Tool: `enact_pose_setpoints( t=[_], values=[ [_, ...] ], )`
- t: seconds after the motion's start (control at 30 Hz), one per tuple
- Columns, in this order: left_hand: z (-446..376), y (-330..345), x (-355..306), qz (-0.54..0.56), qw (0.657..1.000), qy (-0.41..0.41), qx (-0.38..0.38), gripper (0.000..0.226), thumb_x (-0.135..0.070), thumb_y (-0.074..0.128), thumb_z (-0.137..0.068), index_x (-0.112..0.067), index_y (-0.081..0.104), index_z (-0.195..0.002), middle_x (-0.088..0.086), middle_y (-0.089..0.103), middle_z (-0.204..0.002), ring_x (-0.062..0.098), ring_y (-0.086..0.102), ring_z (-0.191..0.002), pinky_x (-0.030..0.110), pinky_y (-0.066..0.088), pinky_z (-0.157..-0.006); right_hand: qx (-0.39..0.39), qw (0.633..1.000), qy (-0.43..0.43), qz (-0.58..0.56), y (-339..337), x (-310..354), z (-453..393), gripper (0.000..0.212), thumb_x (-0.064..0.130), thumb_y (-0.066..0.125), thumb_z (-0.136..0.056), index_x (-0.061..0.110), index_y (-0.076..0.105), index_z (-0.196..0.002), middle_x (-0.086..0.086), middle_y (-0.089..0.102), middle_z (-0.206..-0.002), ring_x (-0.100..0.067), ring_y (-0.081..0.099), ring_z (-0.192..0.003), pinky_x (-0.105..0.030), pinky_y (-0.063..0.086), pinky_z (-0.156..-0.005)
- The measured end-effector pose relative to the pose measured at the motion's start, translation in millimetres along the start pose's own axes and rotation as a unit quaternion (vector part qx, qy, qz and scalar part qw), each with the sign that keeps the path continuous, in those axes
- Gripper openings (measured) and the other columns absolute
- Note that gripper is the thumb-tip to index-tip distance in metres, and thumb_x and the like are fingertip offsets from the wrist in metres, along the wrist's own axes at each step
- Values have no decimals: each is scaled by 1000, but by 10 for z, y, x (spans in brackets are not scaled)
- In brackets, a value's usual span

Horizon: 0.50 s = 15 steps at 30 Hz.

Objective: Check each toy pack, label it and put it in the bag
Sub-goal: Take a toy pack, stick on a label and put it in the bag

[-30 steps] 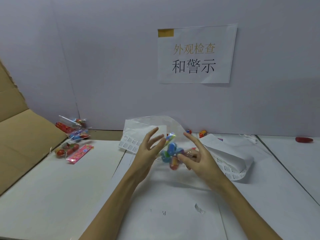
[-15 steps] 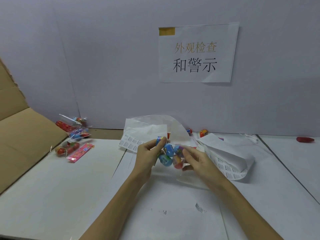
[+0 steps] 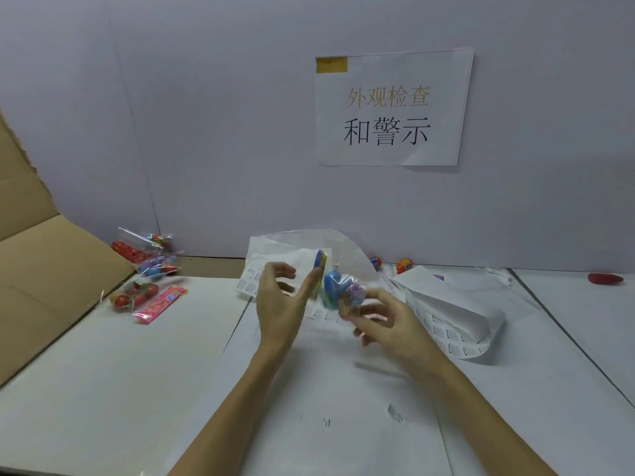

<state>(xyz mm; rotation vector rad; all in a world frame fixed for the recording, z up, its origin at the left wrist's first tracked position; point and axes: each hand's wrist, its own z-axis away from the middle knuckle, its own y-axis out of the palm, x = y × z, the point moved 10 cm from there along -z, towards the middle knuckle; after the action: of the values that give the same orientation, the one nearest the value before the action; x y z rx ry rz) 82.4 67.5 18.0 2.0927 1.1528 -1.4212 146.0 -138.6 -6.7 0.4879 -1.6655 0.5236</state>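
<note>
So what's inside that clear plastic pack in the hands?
Inside the clear plastic toy pack sit small blue and purple toys, with a yellow-blue card on top. The right hand covers its lower end.

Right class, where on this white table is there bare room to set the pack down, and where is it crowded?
Free: the white tabletop near the left forearm, between the brown cardboard flap and the arms. Also the far right strip near the small red object. Crowded: the back left corner with the clear toy packs, and the middle back, where white label sheets lie.
</note>
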Motion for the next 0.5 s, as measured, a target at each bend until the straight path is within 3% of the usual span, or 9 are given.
enact_pose_setpoints(
  t=[0.03, 0.1, 0.2, 0.3, 0.33, 0.4, 0.47, 0.5],
  values=[
    [-2, 10, -8, 0, 1000, -9, 7, 44, -60, 68, -86, -19, 62, -100, -2, 66, -98, 17, 63, -83, 24, 54, -67, -46, 995, -53, 70, -73, 100, 8, 28, 20, 79, -91, 23, 67, -116, 1, 74, -103, -8, 66, -79, -22, 54, -67],
    [51, 253, 87, 95, 983, -107, 119, 54, -70, 48, -86, -21, 68, -99, 4, 74, -95, 23, 69, -86, 25, 58, -68, -96, 959, -154, 219, -90, 284, 66, 31, 17, 80, -90, 26, 66, -117, 6, 68, -106, -7, 62, -80, -15, 50, -65],
    [353, 725, 87, 257, 880, -239, 321, 80, -75, 28, -81, -23, 63, -130, 6, 75, -121, 30, 74, -107, 41, 64, -83, -120, 909, -234, 323, -14, 396, 140, 38, 14, 84, -86, 23, 68, -120, 6, 64, -111, -5, 56, -85, -5, 43, -72],
    [462, 890, 55, 349, 815, -286, 363, 103, -85, 25, -73, -14, 53, -142, 15, 68, -136, 34, 68, -121, 52, 58, -97, -149, 882, -267, 360, -30, 454, 178, 44, 7, 85, -83, 21, 69, -121, 2, 62, -113, -11, 56, -98, -12, 47, -84],
    [476, 904, 43, 361, 808, -293, 362, 102, -86, 28, -73, -13, 55, -140, 15, 69, -134, 34, 69, -121, 51, 59, -97, -157, 875, -275, 366, -39, 475, 194, 46, 5, 85, -82, 21, 70, -122, 1, 61, -113, -14, 57, -102, -18, 50, -87],
    [451, 888, 37, 339, 828, -266, 359, 80, -75, 49, -82, -12, 61, -130, 12, 75, -122, 30, 73, -112, 44, 62, -89, -160, 868, -284, 375, -31, 502, 213, 46, 6, 84, -83, 23, 70, -123, 1, 59, -112, -16, 57, -106, -24, 54, -88],
    [433, 858, 26, 313, 852, -214, 362, 50, -45, 71, -90, -7, 65, -122, 13, 76, -115, 30, 74, -107, 38, 61, -85, -150, 866, -287, 382, -3, 497, 214, 44, 8, 83, -84, 24, 70, -122, 2, 57, -111, -14, 56, -103, -24, 55, -84],
    [435, 857, 17, 316, 852, -200, 368, 40, -32, 72, -94, -5, 65, -123, 16, 74, -115, 31, 73, -108, 38, 60, -87, -144, 867, -287, 382, 6, 482, 209, 43, 8, 83, -84, 23, 70, -122, 2, 56, -111, -13, 55, -102, -24, 55, -84]
  ],
)
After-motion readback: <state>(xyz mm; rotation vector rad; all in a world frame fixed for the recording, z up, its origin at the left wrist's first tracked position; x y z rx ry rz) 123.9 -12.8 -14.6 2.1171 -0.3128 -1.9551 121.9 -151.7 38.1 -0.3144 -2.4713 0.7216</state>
